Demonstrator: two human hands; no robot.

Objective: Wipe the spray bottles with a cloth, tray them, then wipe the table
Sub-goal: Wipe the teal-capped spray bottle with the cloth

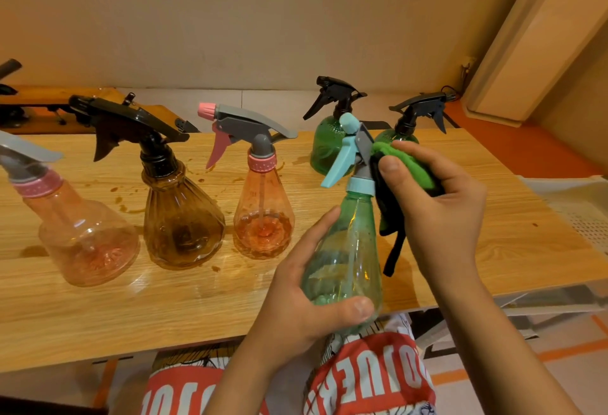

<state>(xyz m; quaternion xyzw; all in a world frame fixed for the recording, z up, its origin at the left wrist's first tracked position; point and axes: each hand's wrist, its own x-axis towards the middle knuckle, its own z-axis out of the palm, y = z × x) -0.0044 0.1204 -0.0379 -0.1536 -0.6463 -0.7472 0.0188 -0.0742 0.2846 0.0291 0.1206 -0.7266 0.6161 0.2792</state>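
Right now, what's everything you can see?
table: one, light wood, brown drips
tray: one, white, right of table
pink spray bottles: two, pink, grey triggers, table left and middle
brown spray bottle: one, brown, black trigger, between them
green spray bottles: two, green, black triggers, table back
held spray bottle: one, green, pale blue trigger, near table's front edge
cloth: one, green and black, against that trigger head
left hand: grips held spray bottle
right hand: holds cloth
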